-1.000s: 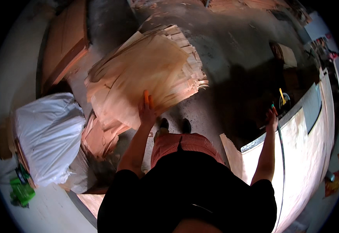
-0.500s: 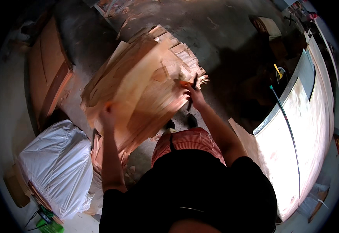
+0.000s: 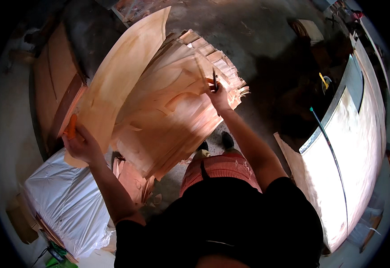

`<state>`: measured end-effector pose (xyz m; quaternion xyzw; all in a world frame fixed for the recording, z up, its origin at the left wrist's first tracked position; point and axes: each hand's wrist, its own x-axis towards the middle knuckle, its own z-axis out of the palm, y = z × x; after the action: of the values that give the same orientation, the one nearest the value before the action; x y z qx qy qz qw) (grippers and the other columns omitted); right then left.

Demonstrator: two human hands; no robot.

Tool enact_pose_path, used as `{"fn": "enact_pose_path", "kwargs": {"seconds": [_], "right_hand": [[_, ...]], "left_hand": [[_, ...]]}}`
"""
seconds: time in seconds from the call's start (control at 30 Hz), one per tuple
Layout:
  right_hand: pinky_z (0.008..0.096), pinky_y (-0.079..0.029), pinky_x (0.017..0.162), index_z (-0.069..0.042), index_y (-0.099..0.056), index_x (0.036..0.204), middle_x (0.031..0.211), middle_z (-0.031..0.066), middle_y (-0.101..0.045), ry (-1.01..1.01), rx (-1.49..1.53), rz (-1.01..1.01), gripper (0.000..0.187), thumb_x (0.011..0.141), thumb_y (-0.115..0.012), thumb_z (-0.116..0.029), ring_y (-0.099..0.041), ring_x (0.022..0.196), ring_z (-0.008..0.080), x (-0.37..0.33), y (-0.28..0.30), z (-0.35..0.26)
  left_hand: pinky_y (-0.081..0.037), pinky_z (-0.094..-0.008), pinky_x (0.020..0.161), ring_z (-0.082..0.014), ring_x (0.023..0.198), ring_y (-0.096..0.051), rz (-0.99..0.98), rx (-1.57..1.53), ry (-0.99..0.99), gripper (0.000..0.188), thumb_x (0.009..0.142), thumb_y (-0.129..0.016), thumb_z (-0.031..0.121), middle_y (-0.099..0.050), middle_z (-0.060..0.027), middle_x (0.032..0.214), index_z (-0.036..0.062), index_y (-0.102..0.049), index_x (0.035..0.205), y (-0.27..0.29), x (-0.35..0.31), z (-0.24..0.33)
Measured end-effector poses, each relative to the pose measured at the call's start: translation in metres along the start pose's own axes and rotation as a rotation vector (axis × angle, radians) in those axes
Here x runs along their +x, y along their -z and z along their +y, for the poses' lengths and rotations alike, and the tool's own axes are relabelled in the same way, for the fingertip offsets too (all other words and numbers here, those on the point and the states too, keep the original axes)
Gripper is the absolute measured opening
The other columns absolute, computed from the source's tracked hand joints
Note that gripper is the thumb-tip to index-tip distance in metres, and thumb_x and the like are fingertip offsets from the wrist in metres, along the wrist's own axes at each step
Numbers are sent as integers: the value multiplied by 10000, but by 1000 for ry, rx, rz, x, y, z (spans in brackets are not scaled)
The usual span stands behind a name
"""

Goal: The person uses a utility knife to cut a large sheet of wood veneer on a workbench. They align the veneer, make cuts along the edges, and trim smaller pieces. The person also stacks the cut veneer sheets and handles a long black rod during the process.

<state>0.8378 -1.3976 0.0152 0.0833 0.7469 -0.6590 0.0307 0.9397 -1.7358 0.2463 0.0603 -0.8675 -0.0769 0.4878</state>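
Observation:
Lifted at its near end, a long pale wood veneer sheet [image 3: 121, 71] curves up along the left side of a veneer stack [image 3: 159, 129]. My left hand [image 3: 84, 146] is closed on that end, with an orange cover [image 3: 71, 127] on one of its fingers. Over the stack's right part is my right hand [image 3: 219, 99], wrapped round a slim dark tool [image 3: 215, 81] whose kind I cannot make out. Orange shows at those fingers too. The stacked sheets are reddish-tan, with ragged, layered ends at the far right.
Reddish boards [image 3: 54, 73] stand at the left. White plastic sheeting [image 3: 70, 198] covers a pile at near left. A large pale panel stack [image 3: 342, 161] with a thin dark rod [image 3: 329, 138] across it fills the right. My shoes [image 3: 227, 140] are beside the veneer stack.
My left hand has moved left and toward me, drawing the pale sheet off the stack's top to its left side. My right hand, still holding the dark tool, has shifted slightly.

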Motion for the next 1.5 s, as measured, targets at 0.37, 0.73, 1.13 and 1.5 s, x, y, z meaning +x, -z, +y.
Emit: {"fn": "enact_pose_path", "kwargs": {"seconds": [0.37, 0.73, 1.13, 1.5], "right_hand": [[172, -247, 420, -58, -531, 977, 571, -77, -381, -103, 208, 470, 202, 815, -591, -163, -318, 461, 25, -215, 212, -60], [179, -294, 403, -110, -515, 910, 623, -49, -438, -184, 499, 1165, 123, 826, -567, -185, -399, 480, 40, -395, 474, 173], [330, -433, 605, -46, -544, 851, 700, 159, -535, -144, -118, 837, 164, 764, -585, -179, -535, 634, 229, -507, 482, 183], [257, -409, 557, -29, -569, 898, 690, 35, -541, -518, 12, 1438, 168, 749, -624, -85, -458, 612, 79, -737, 493, 160]], "left_hand": [[-441, -386, 706, -331, 828, -549, -579, 24, -170, 193, 767, -565, 61, -560, -150, 941, 39, -590, 957, -12, -91, 26], [-352, -400, 926, -351, 1113, -414, -1182, -1115, -586, 446, 770, -580, 116, -395, -213, 1219, -12, -434, 1171, 17, -259, 443], [-459, -413, 598, -296, 676, -577, -1023, -531, -1004, 207, 658, -643, 283, -587, -101, 695, 97, -578, 725, -80, -389, 625], [-455, -427, 540, -320, 619, -588, -983, -567, -876, 249, 618, -639, 361, -599, -119, 633, 123, -629, 690, -83, -352, 795]]}}
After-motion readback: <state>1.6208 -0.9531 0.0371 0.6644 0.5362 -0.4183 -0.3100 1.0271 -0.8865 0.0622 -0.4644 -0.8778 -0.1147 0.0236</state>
